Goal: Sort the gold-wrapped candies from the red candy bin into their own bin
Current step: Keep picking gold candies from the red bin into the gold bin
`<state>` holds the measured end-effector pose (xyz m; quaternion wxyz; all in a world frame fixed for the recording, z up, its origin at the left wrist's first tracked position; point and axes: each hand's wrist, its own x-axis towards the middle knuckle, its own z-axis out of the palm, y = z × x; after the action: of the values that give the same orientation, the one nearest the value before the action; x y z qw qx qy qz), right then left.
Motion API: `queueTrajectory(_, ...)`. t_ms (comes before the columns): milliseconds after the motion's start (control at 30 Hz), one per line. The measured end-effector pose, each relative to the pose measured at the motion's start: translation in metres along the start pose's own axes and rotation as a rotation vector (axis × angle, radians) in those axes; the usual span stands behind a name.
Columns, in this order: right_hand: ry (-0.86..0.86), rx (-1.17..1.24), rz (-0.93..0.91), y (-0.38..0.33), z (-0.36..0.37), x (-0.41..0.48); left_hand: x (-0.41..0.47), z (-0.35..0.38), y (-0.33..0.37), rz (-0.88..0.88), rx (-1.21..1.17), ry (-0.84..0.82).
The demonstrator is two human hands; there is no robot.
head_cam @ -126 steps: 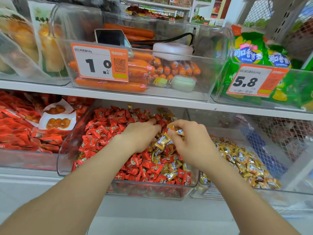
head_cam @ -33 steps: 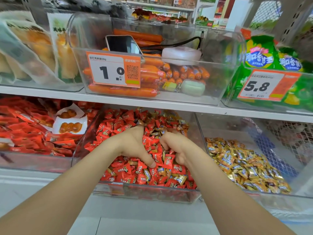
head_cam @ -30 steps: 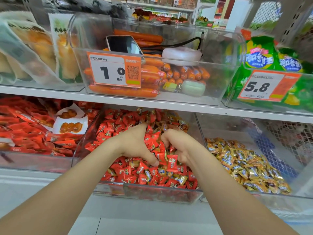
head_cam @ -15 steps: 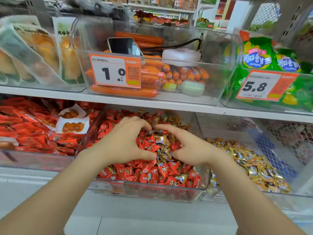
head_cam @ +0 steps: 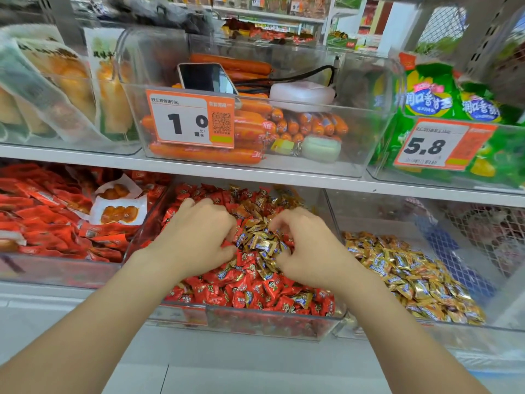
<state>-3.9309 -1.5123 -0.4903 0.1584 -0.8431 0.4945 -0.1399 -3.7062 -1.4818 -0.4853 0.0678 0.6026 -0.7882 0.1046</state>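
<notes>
A clear bin (head_cam: 255, 325) on the lower shelf holds red candies (head_cam: 250, 291) with gold-wrapped candies (head_cam: 260, 241) heaped in the middle. My left hand (head_cam: 196, 240) lies on the left of that heap, fingers curled into the pile. On the right of the heap my right hand (head_cam: 309, 251) has its fingers curled round some gold candies. Both hands cup the gold heap between them. A second clear bin (head_cam: 483, 322) to the right holds only gold candies (head_cam: 412, 277).
Left of the red candy bin sits a bin of red snack packets (head_cam: 51, 220). The shelf above carries a sausage bin (head_cam: 244, 129) with a phone and a price tag, and green bags (head_cam: 454, 123) on the right. A wire mesh panel (head_cam: 488, 237) closes the far right.
Both hands rose from deep in the red candies and moved up the pile. They now gather a gold heap between them, which was spread out before.
</notes>
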Motion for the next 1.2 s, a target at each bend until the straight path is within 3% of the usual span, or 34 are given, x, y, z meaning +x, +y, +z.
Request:
queueTrajectory(67,-0.126,-0.009,-0.108,0.002,0.006,0.002,0.001,0.004,0.002,0.000,0.030,0.050)
queueTrajectory(167,-0.166,-0.136,-0.192,0.010,0.022,0.009,0.004,0.009,0.013,0.113,-0.201,0.088)
queueTrajectory(300,-0.157,-0.143,-0.196,0.012,0.028,0.022,0.000,0.011,0.031,0.071,-0.495,-0.058)
queueTrajectory(533,-0.082,0.127,-0.048,0.019,0.007,0.011,0.002,0.019,0.018,-0.041,-0.257,-0.127)
queueTrajectory(733,-0.001,0.275,0.066,0.019,-0.008,0.000,0.024,0.023,0.021,0.135,-0.357,-0.026)
queueTrajectory(867,0.088,0.360,0.257,0.017,-0.008,-0.002,0.044,0.032,0.024,0.180,-0.332,-0.174)
queueTrajectory(1000,0.179,0.433,0.336,0.020,-0.011,-0.005,0.061,0.039,0.030,0.229,-0.192,-0.281)
queueTrajectory(1100,0.115,0.725,0.431,0.026,-0.016,-0.008,0.067,0.042,0.041,0.256,-0.031,-0.295)
queueTrajectory(1200,0.089,0.755,0.448,0.026,-0.020,-0.013,0.068,0.046,0.043,0.241,-0.098,-0.284)
